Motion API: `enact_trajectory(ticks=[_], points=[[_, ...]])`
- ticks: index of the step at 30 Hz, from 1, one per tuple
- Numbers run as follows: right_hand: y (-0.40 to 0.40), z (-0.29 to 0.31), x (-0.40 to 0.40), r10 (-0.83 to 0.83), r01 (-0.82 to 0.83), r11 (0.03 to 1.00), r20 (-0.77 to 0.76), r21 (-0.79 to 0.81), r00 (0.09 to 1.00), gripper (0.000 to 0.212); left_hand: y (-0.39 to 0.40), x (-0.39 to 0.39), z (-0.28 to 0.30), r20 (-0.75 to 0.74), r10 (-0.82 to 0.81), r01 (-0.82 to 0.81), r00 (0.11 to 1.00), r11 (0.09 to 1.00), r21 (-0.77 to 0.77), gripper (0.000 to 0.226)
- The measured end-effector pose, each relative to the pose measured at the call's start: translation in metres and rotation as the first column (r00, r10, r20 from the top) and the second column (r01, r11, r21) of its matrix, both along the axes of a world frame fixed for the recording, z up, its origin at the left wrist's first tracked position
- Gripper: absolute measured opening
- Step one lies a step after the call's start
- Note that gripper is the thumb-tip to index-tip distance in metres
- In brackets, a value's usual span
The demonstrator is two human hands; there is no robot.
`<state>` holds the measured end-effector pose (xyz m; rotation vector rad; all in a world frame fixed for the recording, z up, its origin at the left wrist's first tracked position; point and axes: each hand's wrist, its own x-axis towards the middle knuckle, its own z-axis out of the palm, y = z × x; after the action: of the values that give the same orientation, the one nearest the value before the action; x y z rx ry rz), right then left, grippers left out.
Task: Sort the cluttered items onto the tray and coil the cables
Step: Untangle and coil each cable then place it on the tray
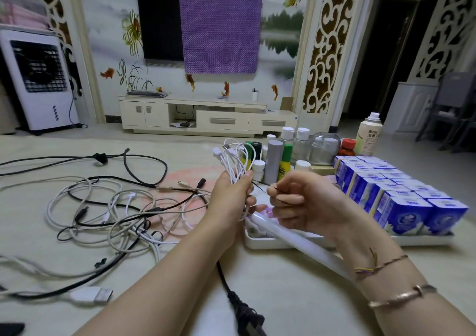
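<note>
Nearest the lens, a black plug (248, 312) lay on the pale surface, its cord running up and vanishing under the left forearm. Above it, the left hand (231, 199) gripped a folded bundle of white cable (235, 160), fingers curled round it, with connectors and loops sticking up. Just right, the right hand (298, 201) pinched a thin dark tie (262, 186) between thumb and forefinger; what the tie joined was hard to make out. Behind and below the hands sat the white tray (260, 243), its near edge partly hidden by the wrists, carrying bottles (286, 155) far and blue-white cartons (401, 196) right. Left lay tangled cables (116, 209), some cut off by the frame.
</note>
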<state>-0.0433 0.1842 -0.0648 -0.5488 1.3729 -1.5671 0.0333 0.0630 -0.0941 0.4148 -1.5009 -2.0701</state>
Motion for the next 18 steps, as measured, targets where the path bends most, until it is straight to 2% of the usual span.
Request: enact_trajectory(ticks=[1, 3, 4, 5, 6, 7, 8, 9, 10, 11, 12, 13, 14, 15, 16, 17, 18], points=[[0.000, 0.001, 0.001, 0.016, -0.016, 0.999, -0.007, -0.041, 1.000, 0.022, 0.000, 0.000, 0.000, 0.003, -0.006, 0.006, 1.000, 1.000, 0.006, 0.017], [0.001, 0.001, 0.001, 0.000, 0.052, 0.948, 0.164, -0.313, 0.986, 0.008, -0.002, 0.001, 0.001, 0.006, -0.020, 0.020, 1.000, 1.000, 0.020, 0.018], [0.000, 0.001, 0.002, -0.036, 0.152, 0.886, 0.263, -0.437, 0.964, 0.012, -0.002, 0.000, 0.001, 0.008, -0.030, 0.030, 1.000, 0.999, 0.014, 0.018], [-0.002, -0.001, 0.001, -0.103, 0.232, 0.836, 0.274, -0.498, 0.956, 0.024, -0.001, -0.001, 0.001, 0.010, -0.040, 0.040, 0.999, 0.999, -0.007, 0.018], [-0.006, -0.005, -0.003, -0.231, 0.286, 0.805, 0.170, -0.520, 0.958, 0.032, 0.002, -0.002, 0.001, 0.007, -0.049, 0.049, 0.999, 0.998, -0.037, 0.019], [-0.010, -0.011, -0.007, -0.430, 0.332, 0.794, -0.086, -0.509, 0.899, 0.035, 0.004, -0.003, 0.001, -0.006, -0.054, 0.054, 0.999, 0.996, -0.067, 0.019], [-0.014, -0.017, -0.010, -0.613, 0.404, 0.774, -0.419, -0.487, 0.670, 0.033, 0.006, -0.004, 0.000, -0.026, -0.059, 0.057, 0.998, 0.994, -0.093, 0.019], [-0.018, -0.023, -0.013, -0.674, 0.474, 0.728, -0.644, -0.496, 0.361, 0.029, 0.008, -0.004, 0.000, -0.046, -0.065, 0.058, 0.997, 0.990, -0.126, 0.019], [-0.020, -0.025, -0.013, -0.677, 0.518, 0.681, -0.715, -0.517, 0.175, 0.022, 0.009, -0.004, 0.000, -0.062, -0.068, 0.056, 0.996, 0.984, -0.167, 0.020], [-0.020, -0.023, -0.012, -0.706, 0.551, 0.644, -0.689, -0.530, 0.164, 0.018, 0.010, -0.004, -0.001, -0.069, -0.069, 0.052, 0.995, 0.974, -0.218, 0.020], [-0.019, -0.020, -0.011, -0.732, 0.575, 0.644, -0.626, -0.505, 0.270, 0.020, 0.010, -0.003, -0.002, -0.071, -0.071, 0.049, 0.995, 0.959, -0.277, 0.019], [-0.017, -0.015, -0.010, -0.702, 0.588, 0.699, -0.549, -0.407, 0.454, 0.029, 0.010, -0.003, -0.002, -0.068, -0.072, 0.044, 0.995, 0.937, -0.346, 0.019], [-0.016, -0.011, -0.010, -0.608, 0.546, 0.792, -0.438, -0.274, 0.662, 0.047, 0.009, -0.002, -0.003, -0.057, -0.080, 0.049, 0.995, 0.910, -0.413, 0.019], [-0.013, -0.008, -0.009, -0.482, 0.449, 0.876, -0.321, -0.176, 0.815, 0.066, 0.009, -0.001, -0.004, -0.035, -0.095, 0.067, 0.995, 0.879, -0.471, 0.020], [-0.011, -0.007, -0.011, -0.384, 0.357, 0.922, -0.246, -0.147, 0.890, 0.082, 0.009, 0.000, -0.004, 0.000, -0.119, 0.102, 0.993, 0.851, -0.516, 0.022], [-0.007, -0.005, -0.011, -0.327, 0.294, 0.940, -0.219, -0.171, 0.919, 0.091, 0.008, 0.001, -0.003, 0.042, -0.141, 0.141, 0.989, 0.817, -0.559, 0.024], [-0.004, -0.003, -0.013, -0.339, 0.289, 0.931, -0.234, -0.221, 0.911, 0.095, 0.006, 0.002, -0.002, 0.086, -0.157, 0.177, 0.984, 0.776, -0.606, 0.027]])
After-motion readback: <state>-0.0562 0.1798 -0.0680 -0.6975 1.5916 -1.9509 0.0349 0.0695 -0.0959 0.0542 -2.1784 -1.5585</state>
